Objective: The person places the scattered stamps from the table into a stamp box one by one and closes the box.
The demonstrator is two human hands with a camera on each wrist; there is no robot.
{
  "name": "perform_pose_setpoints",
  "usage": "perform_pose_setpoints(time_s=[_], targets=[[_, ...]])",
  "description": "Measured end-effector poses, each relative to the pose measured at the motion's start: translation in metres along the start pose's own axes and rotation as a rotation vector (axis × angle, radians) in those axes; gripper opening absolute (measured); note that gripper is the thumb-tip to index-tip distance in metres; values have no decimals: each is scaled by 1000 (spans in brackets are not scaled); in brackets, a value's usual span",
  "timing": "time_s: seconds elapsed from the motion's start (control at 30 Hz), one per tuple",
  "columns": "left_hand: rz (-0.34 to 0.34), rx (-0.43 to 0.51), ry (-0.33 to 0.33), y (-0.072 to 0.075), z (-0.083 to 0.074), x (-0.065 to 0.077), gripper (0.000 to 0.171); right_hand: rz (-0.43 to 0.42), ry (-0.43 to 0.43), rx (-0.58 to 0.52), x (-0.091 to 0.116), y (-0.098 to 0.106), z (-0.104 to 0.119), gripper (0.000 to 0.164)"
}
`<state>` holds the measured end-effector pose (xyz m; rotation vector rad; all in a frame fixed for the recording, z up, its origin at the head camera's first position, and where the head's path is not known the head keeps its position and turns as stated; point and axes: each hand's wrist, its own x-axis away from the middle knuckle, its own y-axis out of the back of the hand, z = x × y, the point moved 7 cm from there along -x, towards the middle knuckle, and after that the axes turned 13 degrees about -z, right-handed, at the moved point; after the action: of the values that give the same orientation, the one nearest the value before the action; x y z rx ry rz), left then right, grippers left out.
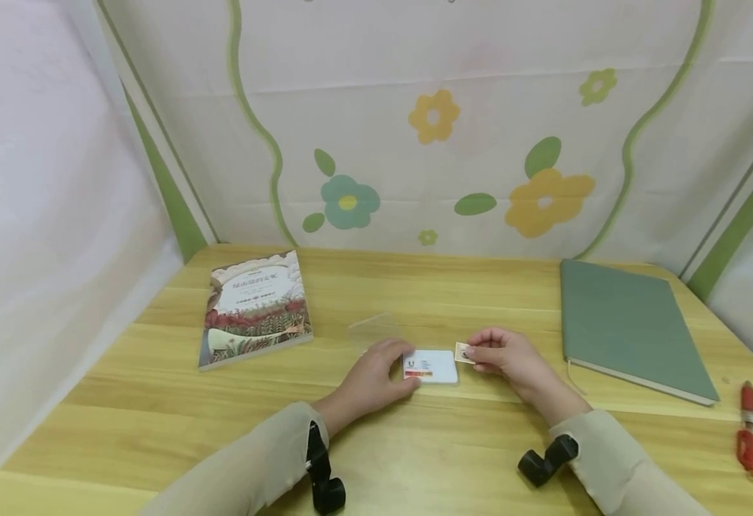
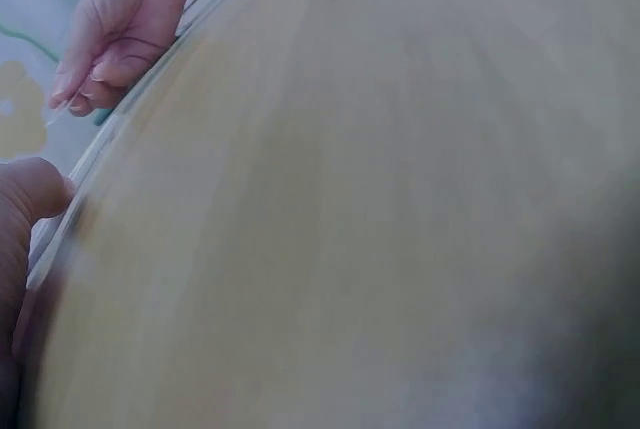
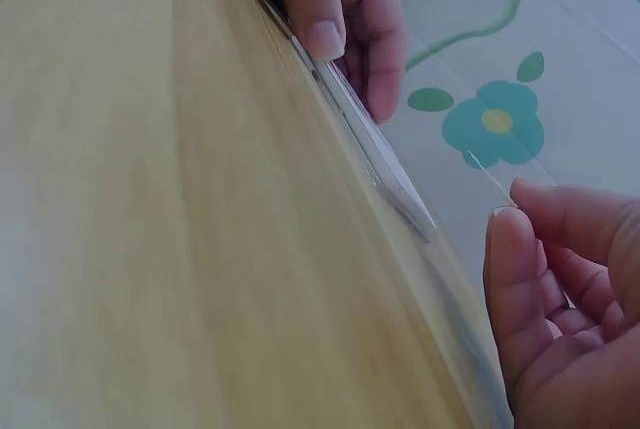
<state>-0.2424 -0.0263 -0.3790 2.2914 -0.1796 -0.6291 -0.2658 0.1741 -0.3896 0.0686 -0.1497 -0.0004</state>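
A flat white card box point(image 1: 440, 364) with a logo and a red-orange stripe lies on the table, a clear rim round it. My left hand point(image 1: 374, 376) holds its left end between thumb and fingers. Just off the right end, my right hand point(image 1: 508, 358) pinches a small cream square point(image 1: 461, 352) with a dark print between thumb and index finger. Seen edge-on in the right wrist view, the square point(image 3: 490, 177) is very thin and stands above the table. A clear plastic piece point(image 1: 372, 327) lies behind my left hand, partly hidden by it.
An illustrated book point(image 1: 256, 308) lies at the back left of the wooden table point(image 1: 415, 451). On the right are a green notebook point(image 1: 627, 326) and a red pen point(image 1: 748, 430). A flowered curtain point(image 1: 382, 143) hangs along the back edge.
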Motion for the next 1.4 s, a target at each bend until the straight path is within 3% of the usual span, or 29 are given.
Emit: perform_pose_setpoints(time_s=[0.17, 0.33, 0.6, 0.93, 1.4], targets=[[8, -18, -31, -2, -4, -2, 45, -1, -13, -3, 0, -2, -1, 10], [5, -16, -21, -1, -4, -3, 45, 17, -18, 18, 0, -9, -2, 15], [8, -18, -3, -1, -2, -3, 45, 22, 15, 121, -2, -20, -2, 22], [21, -28, 1, 0, -4, -3, 44, -30, 49, 271, -4, -26, 0, 22], [11, -19, 1, -1, 0, -1, 44, 6, 216, 523, 1, -42, 15, 12]])
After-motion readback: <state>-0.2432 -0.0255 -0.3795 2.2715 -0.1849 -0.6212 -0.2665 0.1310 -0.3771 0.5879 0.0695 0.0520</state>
